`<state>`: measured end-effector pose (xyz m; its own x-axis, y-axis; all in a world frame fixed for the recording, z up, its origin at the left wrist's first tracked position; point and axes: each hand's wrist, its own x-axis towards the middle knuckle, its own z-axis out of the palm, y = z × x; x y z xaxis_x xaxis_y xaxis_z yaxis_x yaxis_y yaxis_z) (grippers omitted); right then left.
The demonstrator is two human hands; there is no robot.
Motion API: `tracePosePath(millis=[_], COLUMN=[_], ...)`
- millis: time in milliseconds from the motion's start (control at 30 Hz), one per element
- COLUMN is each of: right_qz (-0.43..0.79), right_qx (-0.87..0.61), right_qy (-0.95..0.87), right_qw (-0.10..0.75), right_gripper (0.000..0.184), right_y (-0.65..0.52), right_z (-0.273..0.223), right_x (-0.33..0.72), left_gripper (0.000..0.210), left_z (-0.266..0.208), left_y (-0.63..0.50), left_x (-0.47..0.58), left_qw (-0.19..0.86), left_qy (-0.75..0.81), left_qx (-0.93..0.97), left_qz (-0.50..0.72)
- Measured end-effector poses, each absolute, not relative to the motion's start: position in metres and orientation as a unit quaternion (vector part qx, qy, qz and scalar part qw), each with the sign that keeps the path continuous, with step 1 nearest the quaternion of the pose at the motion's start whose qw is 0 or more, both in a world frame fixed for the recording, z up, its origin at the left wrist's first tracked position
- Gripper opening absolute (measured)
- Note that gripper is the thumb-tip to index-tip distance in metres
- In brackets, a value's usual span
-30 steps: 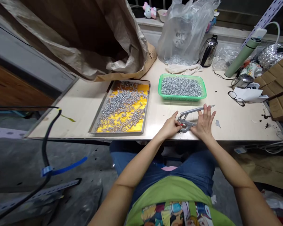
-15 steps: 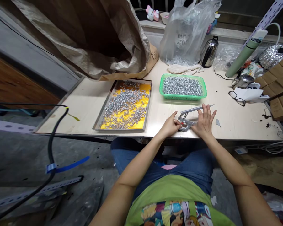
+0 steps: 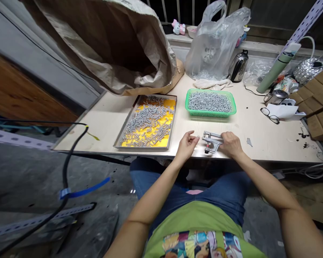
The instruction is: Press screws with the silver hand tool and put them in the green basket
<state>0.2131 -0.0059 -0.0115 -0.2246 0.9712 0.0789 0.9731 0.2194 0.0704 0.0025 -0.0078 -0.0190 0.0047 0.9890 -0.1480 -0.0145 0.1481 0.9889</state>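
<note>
My right hand (image 3: 231, 144) is wrapped round the handles of grey metal hand pliers (image 3: 215, 144), low over the table near its front edge. The jaws of the pliers point left, with a small red part and a dark round end at the jaw. Just left of those jaws, my left hand (image 3: 187, 146) is apart from the tool. Its thumb and fingertips are pressed together; whatever they pinch, if anything, is too small to make out. Beyond my hands sits a green plastic basket (image 3: 210, 114) filled with small silver metal pieces.
To the left lies a shallow tray (image 3: 117, 145) with a yellow lining and many loose silver pieces. A large brown paper bag (image 3: 167, 53) stands behind it. A plastic bag (image 3: 204, 53), a steel kettle (image 3: 239, 66), eyeglasses (image 3: 274, 119) and cardboard boxes (image 3: 316, 96) are farther back and right.
My right hand has gone from spread fingers to a closed grip on the pliers, whose handles are squeezed together. My left hand has come off the jaws, to the left.
</note>
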Motion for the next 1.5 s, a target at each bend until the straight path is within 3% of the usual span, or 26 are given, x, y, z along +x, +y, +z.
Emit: tracePosePath(millis=[67,200,400,600,800,867,967,1200,1367,1500], right_qz=[-0.039,-0.054,-0.130,-0.108,-0.092,-0.089,-0.087,-0.070,-0.054,-0.055], right_qx=[-0.618,-0.617,-0.595,-0.647,-0.658,-0.652,-0.648,-0.630,-0.630,-0.639], right_qy=[-0.785,-0.785,-0.784,-0.733,-0.726,-0.731,-0.733,-0.740,-0.747,-0.742], right_qw=[-0.022,-0.014,0.117,0.178,0.177,0.180,0.190,0.222,0.204,0.195], right_gripper=[0.019,0.023,0.038,0.057,0.060,0.060,0.060,0.060,0.064,0.063], right_y=[-0.002,0.009,0.021,0.019,0.019,0.019,0.019,0.021,0.022,0.019], right_z=[-0.005,0.006,0.005,-0.022,-0.031,-0.031,-0.033,-0.038,-0.036,-0.034], right_x=[0.207,0.199,0.195,0.198,0.206,0.207,0.209,0.209,0.204,0.203], left_gripper=[0.041,0.050,0.032,0.019,0.020,0.018,0.038,0.014,0.017,0.018], left_z=[-0.017,-0.011,-0.009,-0.014,0.026,0.040,0.048,0.035,0.027,0.028], left_y=[-0.010,-0.012,-0.003,0.009,0.078,0.104,0.121,0.101,0.106,0.106], left_x=[0.003,0.012,0.020,0.022,0.033,0.037,0.029,-0.072,-0.104,-0.098], left_qw=[0.560,0.645,0.672,0.547,0.401,0.368,0.337,0.210,0.238,0.231], left_qy=[0.523,0.506,0.501,0.552,0.569,0.591,0.605,0.724,0.764,0.765], left_qx=[0.451,0.420,0.388,0.395,0.498,0.524,0.574,0.593,0.581,0.574], left_qz=[0.457,0.390,0.383,0.490,0.517,0.490,0.437,0.284,0.150,0.175])
